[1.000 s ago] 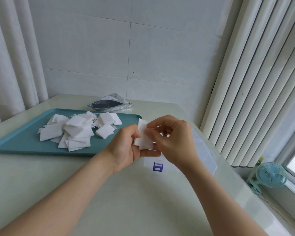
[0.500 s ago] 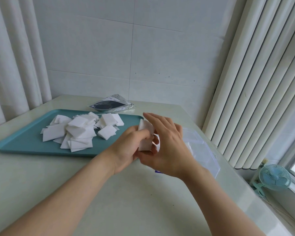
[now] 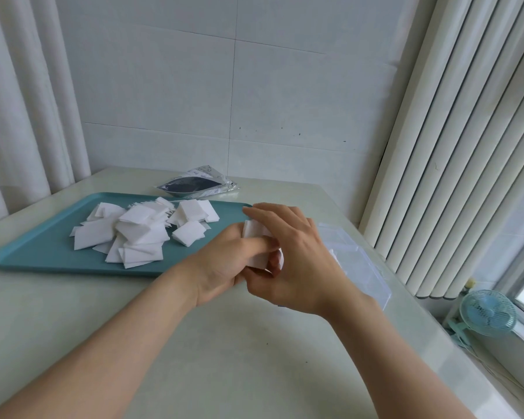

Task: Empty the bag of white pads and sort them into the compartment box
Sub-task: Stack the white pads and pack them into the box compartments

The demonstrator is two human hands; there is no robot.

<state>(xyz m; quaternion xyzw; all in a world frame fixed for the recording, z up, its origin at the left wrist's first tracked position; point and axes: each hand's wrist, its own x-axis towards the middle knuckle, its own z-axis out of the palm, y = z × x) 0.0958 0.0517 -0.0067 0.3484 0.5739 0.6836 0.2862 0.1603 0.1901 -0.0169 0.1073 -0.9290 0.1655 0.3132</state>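
Note:
A small stack of white pads (image 3: 256,237) sits between my two hands at the table's middle. My left hand (image 3: 224,264) grips the stack from the left, thumb on top. My right hand (image 3: 297,261) wraps over it from the right, fingers stretched across the stack's far edge. A loose heap of white pads (image 3: 139,234) lies on the teal tray (image 3: 43,252) to the left. The clear compartment box (image 3: 360,264) lies just right of my hands, partly hidden by my right hand. The emptied silvery bag (image 3: 197,184) lies behind the tray.
White vertical blinds (image 3: 454,146) hang along the table's right edge. A small blue fan (image 3: 487,313) stands on the sill at lower right. Curtains hang at the left, a tiled wall at the back. The pale table (image 3: 239,358) stretches toward me.
My hands moved slightly away and right with the pad stack. My right hand went from pinching the stack's edge to covering it, hiding the box's blue clasp.

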